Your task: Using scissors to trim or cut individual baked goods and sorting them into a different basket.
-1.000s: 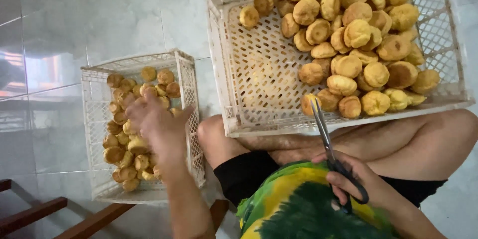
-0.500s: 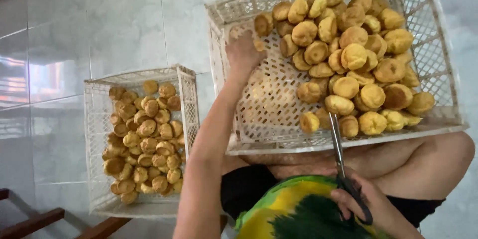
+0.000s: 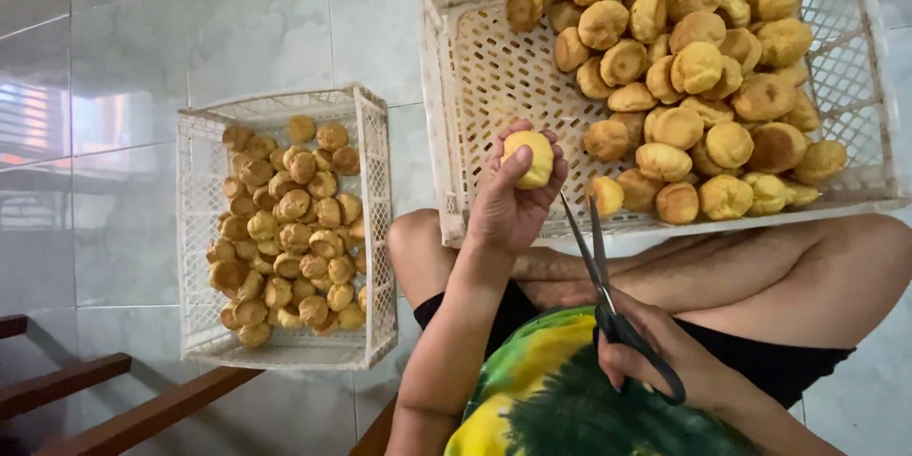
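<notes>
Small white lattice crate [image 3: 378, 228] of browned pastries [image 3: 285, 228] on glossy grey floor tiles [image 3: 190, 28], dark wooden rails [image 3: 142, 413].

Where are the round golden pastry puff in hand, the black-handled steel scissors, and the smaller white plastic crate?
Golden pastry puff [image 3: 530, 158], head view: middle of its face.
Black-handled scissors [image 3: 597, 256], head view: blades near pivot.
Smaller white crate [image 3: 376, 190], head view: right wall.

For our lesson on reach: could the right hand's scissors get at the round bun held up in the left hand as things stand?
Probably yes. The scissors in the right hand point up with blades slightly parted just beside the bun that the left hand holds; nothing lies between.
</notes>
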